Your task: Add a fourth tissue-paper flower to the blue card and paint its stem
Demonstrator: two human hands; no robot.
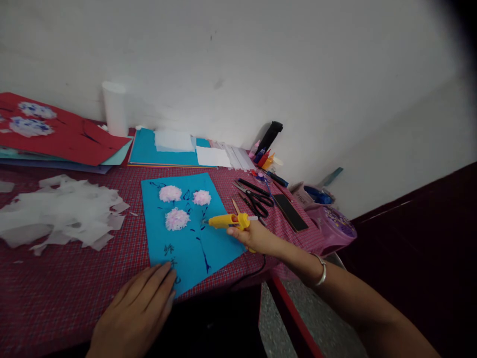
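Note:
A blue sheet (pixel 160 209) lies on the checked tablecloth, bearing three fluffy pale pink flowers, dark blue painted strokes and some dark written characters. Wrapped round a yellow glue gun (pixel 227 221) is my right hand (pixel 257 236). The gun's nozzle points left, over the sheet just right of the flowers; whether it touches the paper I cannot tell. My left hand (pixel 139 306) rests flat on the sheet's lower left corner, fingers stretched out and partly over the writing, with nothing held.
White paper squares (pixel 67 214) are piled at the left, below a red sheet (pixel 70 132) with flowers. Behind stand a white roll (pixel 115 107) and a blue stack (pixel 143 146). Scissors (pixel 257 199), a phone (pixel 290 212), paint bottles (pixel 264 159) and a pink container (pixel 333 228) are at the right.

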